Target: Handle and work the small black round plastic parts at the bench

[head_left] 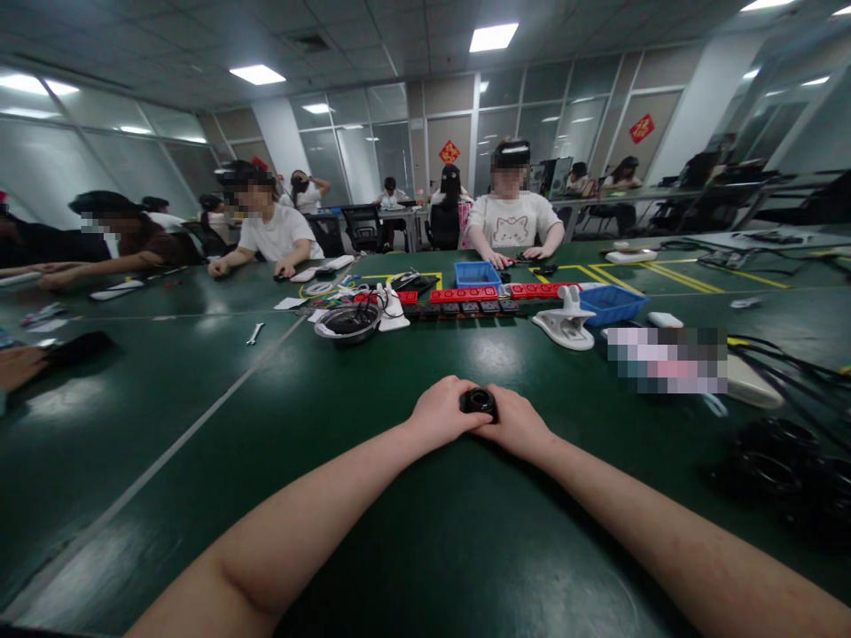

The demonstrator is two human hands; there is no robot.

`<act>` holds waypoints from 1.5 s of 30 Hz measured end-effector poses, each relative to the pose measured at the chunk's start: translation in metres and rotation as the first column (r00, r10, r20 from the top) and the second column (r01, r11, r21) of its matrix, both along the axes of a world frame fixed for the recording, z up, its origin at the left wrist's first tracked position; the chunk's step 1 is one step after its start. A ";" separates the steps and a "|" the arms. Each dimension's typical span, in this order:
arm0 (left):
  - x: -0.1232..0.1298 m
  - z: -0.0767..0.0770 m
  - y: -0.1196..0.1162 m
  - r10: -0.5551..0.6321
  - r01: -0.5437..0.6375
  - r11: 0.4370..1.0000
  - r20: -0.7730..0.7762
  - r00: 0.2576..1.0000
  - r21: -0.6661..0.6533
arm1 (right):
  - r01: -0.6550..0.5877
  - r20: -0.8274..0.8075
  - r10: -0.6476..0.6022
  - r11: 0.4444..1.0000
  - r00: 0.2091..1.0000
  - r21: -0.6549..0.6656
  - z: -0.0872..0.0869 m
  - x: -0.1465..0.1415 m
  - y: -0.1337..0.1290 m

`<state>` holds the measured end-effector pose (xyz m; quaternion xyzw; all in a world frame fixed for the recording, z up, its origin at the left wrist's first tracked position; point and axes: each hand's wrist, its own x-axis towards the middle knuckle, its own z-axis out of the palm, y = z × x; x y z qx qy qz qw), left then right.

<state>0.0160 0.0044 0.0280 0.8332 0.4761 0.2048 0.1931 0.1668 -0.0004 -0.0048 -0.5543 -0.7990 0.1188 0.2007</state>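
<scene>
Both of my hands are closed around a small black round part (480, 403) with a ring-shaped opening on top. It rests at or just above the green table (372, 399); I cannot tell which. My left hand (441, 410) grips it from the left, and my right hand (520, 424) from the right, with the fingertips meeting in front of it. Its lower sides are hidden by my fingers. At the far right lie several larger black round parts (771, 470), partly blurred.
Beyond my hands stand red strips (464, 295), a white clip stand (565, 321), blue bins (477, 275) and a metal bowl (347, 328) holding black cables. A wrench (255, 333) lies left. Dark cables (791, 377) run along the right. Co-workers sit across the table and at left.
</scene>
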 end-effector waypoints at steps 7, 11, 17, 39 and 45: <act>-0.009 0.003 0.011 -0.245 0.244 0.968 0.006 0.970 -0.063 | -0.424 -0.354 0.323 0.867 0.878 -0.260 0.013 0.026 0.013; -0.010 0.000 0.014 -0.259 0.259 0.964 0.012 0.966 -0.065 | -0.444 -0.374 0.315 0.831 0.873 -0.335 0.016 0.029 0.014; -0.011 -0.002 0.015 -0.263 0.264 0.963 0.022 0.965 -0.053 | -0.426 -0.341 0.318 0.848 0.885 -0.316 0.012 0.029 0.015; -0.002 -0.003 0.003 -0.121 0.122 0.992 -0.031 0.992 0.025 | -0.184 -0.178 0.153 0.967 0.972 -0.174 -0.001 0.019 0.012; -0.001 -0.002 0.000 -0.026 0.028 0.998 -0.050 0.998 0.055 | 0.106 0.029 -0.106 0.994 0.994 -0.003 -0.003 0.001 0.000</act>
